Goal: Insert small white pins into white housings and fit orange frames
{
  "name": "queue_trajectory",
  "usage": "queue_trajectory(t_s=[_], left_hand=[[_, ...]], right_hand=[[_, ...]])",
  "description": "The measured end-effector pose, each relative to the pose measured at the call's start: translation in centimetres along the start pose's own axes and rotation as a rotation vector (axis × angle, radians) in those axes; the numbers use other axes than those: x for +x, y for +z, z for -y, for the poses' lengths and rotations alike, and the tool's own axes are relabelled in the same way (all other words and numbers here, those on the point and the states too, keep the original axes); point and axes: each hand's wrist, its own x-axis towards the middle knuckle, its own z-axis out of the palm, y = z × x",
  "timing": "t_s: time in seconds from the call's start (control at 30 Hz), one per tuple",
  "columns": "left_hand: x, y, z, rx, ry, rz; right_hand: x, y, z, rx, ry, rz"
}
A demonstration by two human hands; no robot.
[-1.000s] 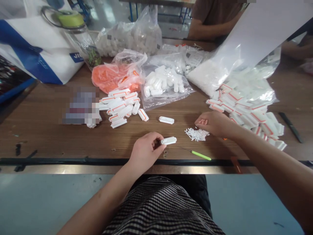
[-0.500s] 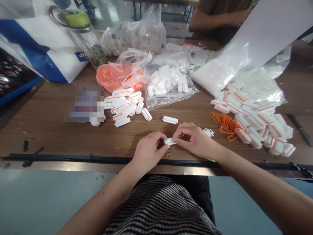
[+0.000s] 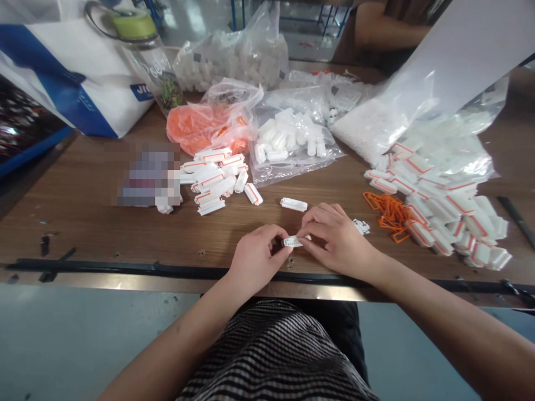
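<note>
Pinching one white housing (image 3: 291, 241), hands (image 3: 256, 252) meet over brown table (image 3: 125, 236), grey floor (image 3: 83, 334) below

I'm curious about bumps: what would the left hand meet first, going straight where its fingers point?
Beyond the white piece it holds, probably the right hand, just ahead, though exact depth is unclear.

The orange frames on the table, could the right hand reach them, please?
Probably yes: the right hand is nearby, with only small white pieces lying between it and the orange frames.
</note>
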Motion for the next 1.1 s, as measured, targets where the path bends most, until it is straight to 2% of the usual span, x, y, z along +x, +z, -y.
queue_trajectory(t_s=[0.3,0.43,0.57,0.83,1.0,1.1], left_hand=[[0.0,-0.1,-0.1,0.000,0.008,0.005],[0.0,-0.1,-0.1,-0.007,0.011,0.003],[0.0,0.0,0.0,-0.004,0.007,0.005],[-0.1,0.0,0.1,-0.013,0.003,0.004],[-0.1,0.0,0.0,-0.018,-0.012,0.006],[-0.1,0.0,-0.1,-0.020,-0.012,0.005]], right_hand=[[-0.1,0.1,0.1,-0.066,-0.084,-0.021],[-0.1,0.7,-0.1,0.067,0.012,-0.067],[-0.1,0.8,-0.4,0.170,0.079,-0.040],[0.1,0.8,0.1,0.001,-0.014,-0.023],[-0.1,0.2,0.3,0.034,-0.038,0.032],[-0.4,-0.5,0.6,0.004,-0.036,0.008]])
